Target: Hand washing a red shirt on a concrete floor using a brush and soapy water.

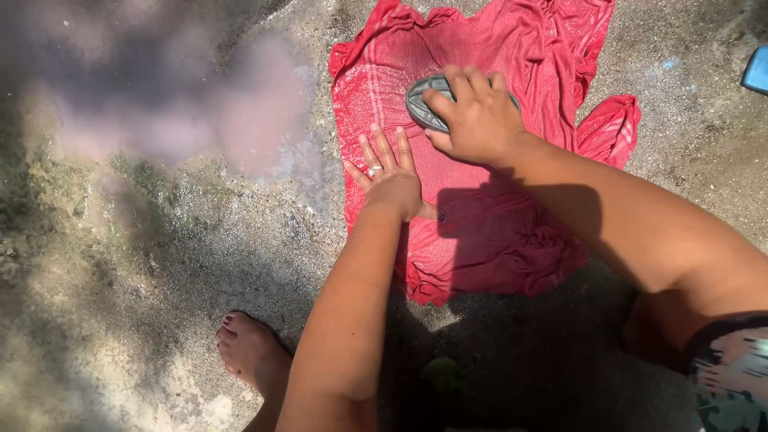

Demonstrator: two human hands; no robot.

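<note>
1. A bare foot (250,352) is seen on the wet concrete ground (144,256), near its lower edge.
2. The left hand (390,176) is pressed flat, fingers spread apart, on a red cloth (496,232) laid out toward the ground's top edge.
3. A grey oval scrubbing brush (422,104) is gripped by the right hand (474,120), fingers clamped over it, on the cloth's upper middle.
4. A blue object (757,70) is glimpsed at the right edge.

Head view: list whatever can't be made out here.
- Grey brush: mostly hidden under the right hand.
- Blue object: cut off by the right edge.
- Upper left ground: blurred by a smear on the lens.
- Red cloth: its top is cut off, and the left hand covers part.
</note>
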